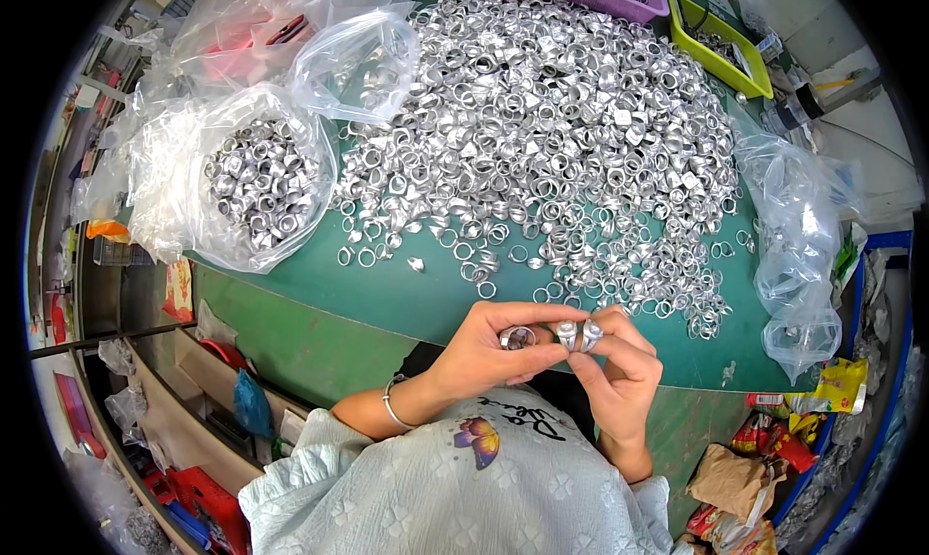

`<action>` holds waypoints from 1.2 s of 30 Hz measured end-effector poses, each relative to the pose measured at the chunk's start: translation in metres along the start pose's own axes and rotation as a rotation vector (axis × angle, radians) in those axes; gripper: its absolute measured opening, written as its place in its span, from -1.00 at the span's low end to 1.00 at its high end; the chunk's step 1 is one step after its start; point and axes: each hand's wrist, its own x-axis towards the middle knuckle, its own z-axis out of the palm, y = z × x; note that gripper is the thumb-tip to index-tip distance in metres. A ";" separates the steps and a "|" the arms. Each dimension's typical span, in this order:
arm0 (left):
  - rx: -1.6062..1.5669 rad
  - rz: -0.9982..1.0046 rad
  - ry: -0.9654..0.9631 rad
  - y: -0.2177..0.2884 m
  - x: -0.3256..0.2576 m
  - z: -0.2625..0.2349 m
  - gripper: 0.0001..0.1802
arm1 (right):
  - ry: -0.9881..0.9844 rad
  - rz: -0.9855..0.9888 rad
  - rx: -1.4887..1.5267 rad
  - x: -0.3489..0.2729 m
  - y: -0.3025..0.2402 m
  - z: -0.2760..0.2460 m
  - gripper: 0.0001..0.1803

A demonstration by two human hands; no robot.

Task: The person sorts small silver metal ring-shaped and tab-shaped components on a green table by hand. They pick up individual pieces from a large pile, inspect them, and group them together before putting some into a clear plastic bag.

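Note:
Both my hands meet over the near edge of the green table (pixel 290 284). My left hand (pixel 494 347) is closed round a few silver rings (pixel 517 337), one of them tucked against its palm side. Close by, my right hand (pixel 619 366) pinches silver rings (pixel 579 335) between thumb and fingers, and they stand side by side at the fingertips of both hands. Beyond the hands spreads a large heap of silver rings (pixel 552 120), with single ones strewn along its near side. On the left, an open clear plastic bag (pixel 314 216) holds many more rings.
Clear bags (pixel 358 71) lie at the back left, another clear bag (pixel 798 245) at the right edge. A purple basket (pixel 605 1) and a yellow-green basket (pixel 721 52) stand at the back. Drawers (pixel 203 390) and a blue-framed shelf (pixel 861 390) flank me.

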 end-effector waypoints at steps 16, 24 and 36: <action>0.354 0.317 -0.018 -0.009 0.000 -0.005 -0.61 | -0.007 -0.003 -0.018 -0.006 0.005 -0.004 -0.84; 0.356 0.342 -0.025 -0.011 0.000 -0.005 -0.59 | -0.013 -0.032 -0.070 -0.005 0.005 -0.004 -0.83; -0.533 -0.162 0.131 -0.053 -0.001 -0.059 -0.68 | 0.121 0.099 -0.937 0.007 0.065 -0.028 -0.89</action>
